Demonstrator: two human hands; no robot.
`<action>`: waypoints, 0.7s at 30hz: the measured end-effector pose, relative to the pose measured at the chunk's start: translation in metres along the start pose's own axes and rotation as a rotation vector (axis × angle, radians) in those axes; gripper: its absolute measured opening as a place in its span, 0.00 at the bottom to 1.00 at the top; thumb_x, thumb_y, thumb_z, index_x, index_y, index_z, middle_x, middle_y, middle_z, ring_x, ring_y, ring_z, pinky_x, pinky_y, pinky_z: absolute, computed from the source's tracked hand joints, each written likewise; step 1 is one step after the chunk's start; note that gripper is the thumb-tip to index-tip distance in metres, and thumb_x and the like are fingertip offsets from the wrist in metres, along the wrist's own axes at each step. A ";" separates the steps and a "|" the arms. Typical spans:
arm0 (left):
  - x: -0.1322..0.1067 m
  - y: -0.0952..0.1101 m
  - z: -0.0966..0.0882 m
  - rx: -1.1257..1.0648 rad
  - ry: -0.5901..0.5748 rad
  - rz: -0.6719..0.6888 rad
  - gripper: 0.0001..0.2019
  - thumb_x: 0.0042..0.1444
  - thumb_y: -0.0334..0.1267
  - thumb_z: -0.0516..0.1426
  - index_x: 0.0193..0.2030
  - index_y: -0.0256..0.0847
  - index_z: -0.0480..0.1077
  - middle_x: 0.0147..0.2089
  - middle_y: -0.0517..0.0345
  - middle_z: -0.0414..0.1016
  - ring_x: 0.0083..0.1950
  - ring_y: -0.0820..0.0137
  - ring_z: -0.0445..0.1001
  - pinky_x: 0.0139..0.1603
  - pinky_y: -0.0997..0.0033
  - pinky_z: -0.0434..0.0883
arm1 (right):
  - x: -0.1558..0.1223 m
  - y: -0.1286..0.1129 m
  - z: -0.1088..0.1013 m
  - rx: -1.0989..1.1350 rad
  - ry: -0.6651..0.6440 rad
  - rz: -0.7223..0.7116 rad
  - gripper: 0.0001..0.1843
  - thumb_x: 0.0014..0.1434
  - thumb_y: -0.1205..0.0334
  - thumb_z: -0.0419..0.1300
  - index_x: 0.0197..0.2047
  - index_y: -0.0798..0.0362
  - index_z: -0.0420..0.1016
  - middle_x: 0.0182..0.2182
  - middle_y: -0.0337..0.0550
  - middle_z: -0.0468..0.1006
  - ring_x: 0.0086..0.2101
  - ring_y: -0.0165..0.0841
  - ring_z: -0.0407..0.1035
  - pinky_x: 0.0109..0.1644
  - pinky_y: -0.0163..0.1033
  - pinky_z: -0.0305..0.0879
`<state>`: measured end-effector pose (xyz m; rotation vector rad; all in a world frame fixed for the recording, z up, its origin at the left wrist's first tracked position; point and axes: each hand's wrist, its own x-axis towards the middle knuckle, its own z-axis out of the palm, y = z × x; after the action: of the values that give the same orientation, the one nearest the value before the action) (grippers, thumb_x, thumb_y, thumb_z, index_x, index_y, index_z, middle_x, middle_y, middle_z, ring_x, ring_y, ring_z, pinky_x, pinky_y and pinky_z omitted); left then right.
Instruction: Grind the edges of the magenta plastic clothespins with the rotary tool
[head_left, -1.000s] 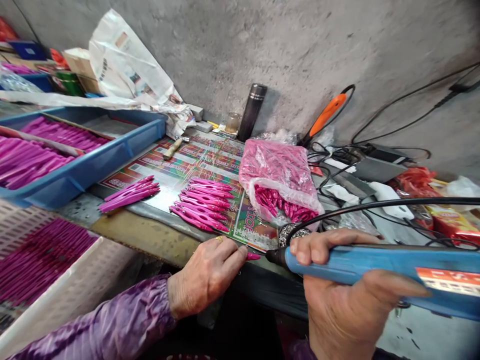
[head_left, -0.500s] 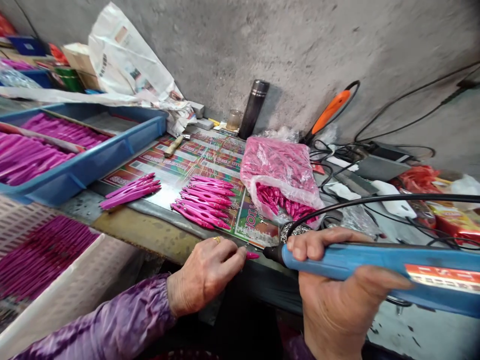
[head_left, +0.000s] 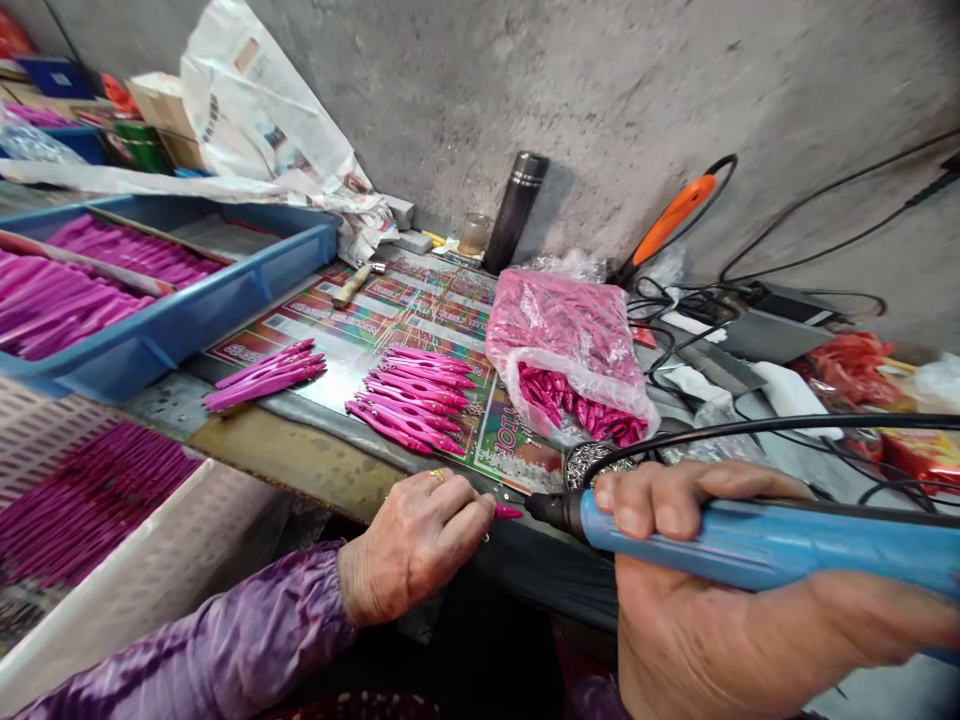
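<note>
My left hand [head_left: 420, 540], in a purple sleeve, is closed on a pink pointed plastic piece [head_left: 508, 511]; only its tip shows past the fingers. My right hand [head_left: 697, 590] wraps round a blue electric screwdriver [head_left: 757, 540]. Its black nose [head_left: 551, 509] points left, close to the pink tip; whether they touch I cannot tell. Just beyond my left hand lies a stack of pink plastic pieces [head_left: 412, 400] with small metal dots. A smaller bunch of long pink pieces [head_left: 266, 375] rests to its left.
A clear bag of pink parts [head_left: 566, 330] and a heap of small metal bits [head_left: 596, 465] stand beyond the screwdriver. At left are a blue tray [head_left: 232, 300] and a white basket [head_left: 187, 530]. A black flask [head_left: 517, 212], an orange-handled tool [head_left: 675, 218] and cables line the wall.
The screwdriver and my right hand have shifted slightly right in view, and the right thumb has moved right along the body. My left hand keeps its hold on the pink piece.
</note>
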<state>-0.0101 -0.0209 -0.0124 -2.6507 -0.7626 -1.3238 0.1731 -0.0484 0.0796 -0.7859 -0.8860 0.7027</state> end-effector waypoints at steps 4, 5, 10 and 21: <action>-0.003 0.001 0.001 -0.004 0.010 -0.017 0.07 0.73 0.28 0.51 0.45 0.39 0.68 0.32 0.60 0.74 0.31 0.69 0.72 0.33 0.68 0.67 | -0.004 -0.004 0.006 0.064 0.052 0.024 0.33 0.54 0.24 0.65 0.29 0.49 0.73 0.18 0.31 0.64 0.20 0.28 0.60 0.27 0.38 0.65; -0.003 0.001 0.001 -0.005 0.010 -0.017 0.06 0.73 0.27 0.52 0.44 0.40 0.68 0.32 0.60 0.74 0.32 0.69 0.72 0.34 0.68 0.67 | -0.004 -0.005 0.006 0.071 0.050 0.028 0.33 0.54 0.24 0.65 0.29 0.49 0.74 0.18 0.31 0.64 0.20 0.28 0.60 0.27 0.38 0.65; -0.004 0.001 0.002 -0.009 0.018 -0.010 0.07 0.72 0.26 0.52 0.43 0.40 0.67 0.33 0.58 0.76 0.33 0.69 0.74 0.36 0.69 0.69 | -0.004 -0.005 0.008 0.087 0.041 0.041 0.32 0.55 0.25 0.65 0.30 0.49 0.73 0.18 0.31 0.64 0.20 0.28 0.59 0.27 0.38 0.65; -0.004 0.000 0.003 0.036 0.028 0.006 0.07 0.73 0.28 0.51 0.52 0.35 0.69 0.35 0.57 0.77 0.32 0.69 0.73 0.34 0.67 0.69 | -0.002 -0.003 0.005 0.093 -0.024 0.049 0.34 0.52 0.23 0.65 0.29 0.49 0.73 0.18 0.31 0.65 0.20 0.28 0.60 0.27 0.39 0.65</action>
<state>-0.0100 -0.0218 -0.0176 -2.5995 -0.7670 -1.3301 0.1687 -0.0507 0.0835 -0.7193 -0.8515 0.7924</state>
